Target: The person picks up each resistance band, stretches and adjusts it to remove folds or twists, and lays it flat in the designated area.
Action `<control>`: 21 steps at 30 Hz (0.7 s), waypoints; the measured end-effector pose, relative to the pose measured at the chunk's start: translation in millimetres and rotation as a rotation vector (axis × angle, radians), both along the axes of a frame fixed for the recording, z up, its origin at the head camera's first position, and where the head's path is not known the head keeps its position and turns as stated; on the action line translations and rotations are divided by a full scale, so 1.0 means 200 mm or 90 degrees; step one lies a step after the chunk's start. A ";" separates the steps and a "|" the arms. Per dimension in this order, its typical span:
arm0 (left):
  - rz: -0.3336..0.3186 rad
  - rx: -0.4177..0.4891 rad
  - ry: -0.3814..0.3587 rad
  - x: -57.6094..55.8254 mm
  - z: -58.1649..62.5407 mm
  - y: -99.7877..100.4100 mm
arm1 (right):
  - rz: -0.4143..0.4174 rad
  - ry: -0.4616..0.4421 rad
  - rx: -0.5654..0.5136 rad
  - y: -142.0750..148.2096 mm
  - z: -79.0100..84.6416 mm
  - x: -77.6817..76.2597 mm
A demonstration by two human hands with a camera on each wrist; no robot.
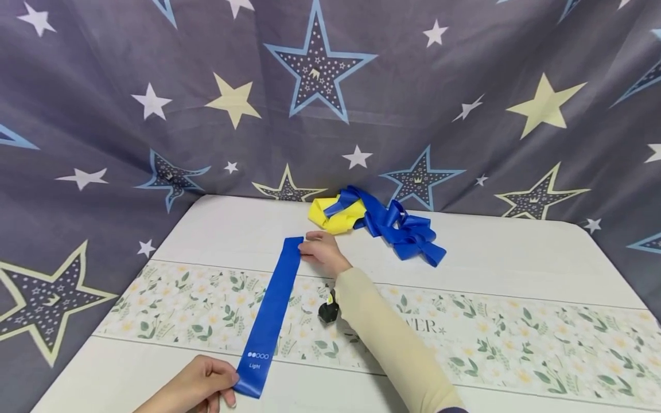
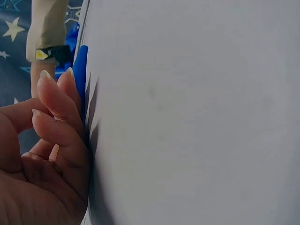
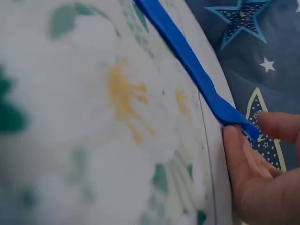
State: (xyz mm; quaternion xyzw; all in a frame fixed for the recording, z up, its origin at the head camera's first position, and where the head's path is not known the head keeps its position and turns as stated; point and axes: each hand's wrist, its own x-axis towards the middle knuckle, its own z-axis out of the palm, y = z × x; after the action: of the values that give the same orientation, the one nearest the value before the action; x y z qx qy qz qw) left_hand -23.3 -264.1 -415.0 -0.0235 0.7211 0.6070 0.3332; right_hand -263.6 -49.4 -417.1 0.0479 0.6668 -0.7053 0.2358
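A blue resistance band, printed "Light" near its close end, lies flat and lengthwise across the table in the head view. My left hand pinches its near left corner between thumb and fingers. At the far end, my right hand holds the band's right edge. In the right wrist view, that end of the band curls up between the thumb and fingers of the right hand. The left wrist view shows curled fingers of the left hand, partly hiding the band behind them.
A yellow band and a heap of crumpled blue bands lie at the table's back. A floral runner print crosses the white table. A star-patterned curtain hangs behind. A black wrist device sits beside the right sleeve.
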 end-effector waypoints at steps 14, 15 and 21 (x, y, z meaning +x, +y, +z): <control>0.033 -0.024 0.043 -0.04 0.00 0.04 | -0.138 0.091 0.201 -0.09 0.03 -0.15; 0.037 -0.025 0.048 -0.04 0.00 0.05 | -0.149 0.094 0.202 -0.08 0.03 -0.16; 0.050 -0.014 0.033 -0.07 0.01 0.06 | -0.092 0.096 0.191 -0.07 0.02 -0.17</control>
State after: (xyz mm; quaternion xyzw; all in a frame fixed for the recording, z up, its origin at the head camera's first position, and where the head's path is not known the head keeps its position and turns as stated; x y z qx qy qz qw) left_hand -37.1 -252.6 -413.4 -0.0397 0.7346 0.6122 0.2899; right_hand -298.5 -64.2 -412.1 0.0774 0.7751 -0.6146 0.1242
